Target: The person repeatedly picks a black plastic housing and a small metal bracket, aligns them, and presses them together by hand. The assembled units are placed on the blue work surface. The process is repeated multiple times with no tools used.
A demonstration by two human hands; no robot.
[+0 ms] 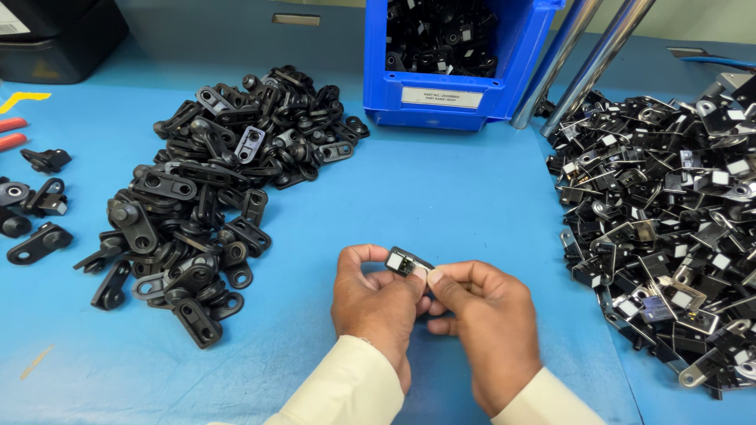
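While both hands (429, 303) pinch small black part (408, 262), fingers closed

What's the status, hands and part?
Left hand and right hand both pinching one small black part. Above blue table. Nothing in the way.

Matt black plastic levers (213, 197), glossy blue bin (453, 98)

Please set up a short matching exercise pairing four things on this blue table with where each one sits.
Things:
1. small black part
2. blue bin
3. pile of black links
4. pile of metal-tabbed parts

Places:
A. left of the hands
B. right side of the table
C. between the fingertips of the left hand and the right hand
D. far edge, behind the bare middle

Pairs: 1-C, 2-D, 3-A, 4-B
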